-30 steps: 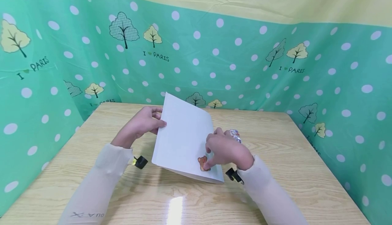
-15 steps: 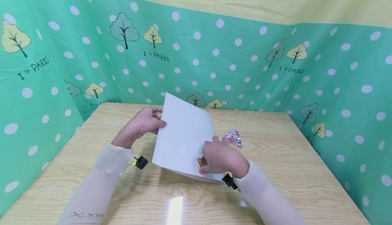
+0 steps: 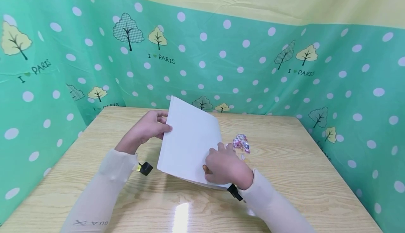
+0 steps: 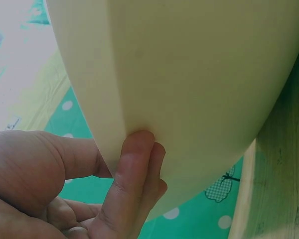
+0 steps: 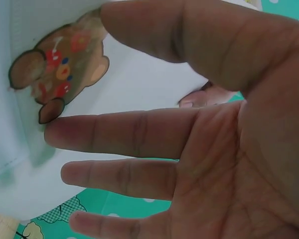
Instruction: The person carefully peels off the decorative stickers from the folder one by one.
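Note:
A large white sheet of paper stands tilted and curved above the table. My left hand pinches its left edge, thumb on the near face and fingers behind, as the left wrist view shows. On the sheet's lower right lies a brown bear sticker, mostly covered in the head view by my right hand. The right wrist view shows that hand's fingers straight and spread. Thumb and index fingertips meet the bear's edges on opposite sides.
Shiny colourful stickers lie on the wooden table right of the sheet, with a small pale piece nearer me. A green dotted curtain encloses the back and sides. Each wrist wears a small black camera.
My right hand has shifted slightly left and down over the bear sticker, covering more of it. The shiny stickers behind it have come into view. My left hand and the sheet have stayed put.

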{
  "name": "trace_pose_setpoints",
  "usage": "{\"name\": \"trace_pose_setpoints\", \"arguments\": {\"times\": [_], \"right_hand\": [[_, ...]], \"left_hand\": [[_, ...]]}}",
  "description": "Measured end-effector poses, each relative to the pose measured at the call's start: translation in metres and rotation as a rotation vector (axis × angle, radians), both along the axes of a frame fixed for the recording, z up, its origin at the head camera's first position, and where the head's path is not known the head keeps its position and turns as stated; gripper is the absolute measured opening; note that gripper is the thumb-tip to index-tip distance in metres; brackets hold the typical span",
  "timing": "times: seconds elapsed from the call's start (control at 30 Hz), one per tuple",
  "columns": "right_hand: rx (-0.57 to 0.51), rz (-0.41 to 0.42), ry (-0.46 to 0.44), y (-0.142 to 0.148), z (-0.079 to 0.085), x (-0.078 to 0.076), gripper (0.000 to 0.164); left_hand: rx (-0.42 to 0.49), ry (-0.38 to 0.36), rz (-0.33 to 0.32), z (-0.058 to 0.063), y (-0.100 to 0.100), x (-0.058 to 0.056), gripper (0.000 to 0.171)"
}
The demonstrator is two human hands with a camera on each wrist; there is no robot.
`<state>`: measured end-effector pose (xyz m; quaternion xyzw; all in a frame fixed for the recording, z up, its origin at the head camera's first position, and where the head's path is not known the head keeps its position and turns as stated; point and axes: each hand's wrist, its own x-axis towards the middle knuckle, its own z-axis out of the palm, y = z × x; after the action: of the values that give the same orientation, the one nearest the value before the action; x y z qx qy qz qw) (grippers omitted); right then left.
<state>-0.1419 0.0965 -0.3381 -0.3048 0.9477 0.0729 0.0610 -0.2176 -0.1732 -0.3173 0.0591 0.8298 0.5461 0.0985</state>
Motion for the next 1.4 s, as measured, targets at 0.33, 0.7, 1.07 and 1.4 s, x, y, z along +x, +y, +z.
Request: {"name": "trace_pose_setpoints", "arguments": {"times": [0.33, 0.7, 1.07, 1.4], "right_hand": [[0.044, 0.004, 0.048, -0.006, -0.006, -0.001, 0.035], [0.012, -0.008, 0.036, -0.006, 0.000, -0.001, 0.027], [-0.038, -0.039, 0.021, -0.001, 0.006, -0.005, 0.021], [-0.103, -0.054, 0.008, 0.013, 0.017, -0.012, 0.037]], "left_hand": [[0.002, 0.003, -0.007, 0.000, 0.000, 0.001, 0.062], [-0.011, 0.010, -0.007, -0.001, -0.001, -0.001, 0.062], [-0.010, 0.008, -0.003, -0.002, -0.001, -0.001, 0.063], [-0.002, 0.004, -0.003, -0.002, -0.001, -0.001, 0.063]]}}
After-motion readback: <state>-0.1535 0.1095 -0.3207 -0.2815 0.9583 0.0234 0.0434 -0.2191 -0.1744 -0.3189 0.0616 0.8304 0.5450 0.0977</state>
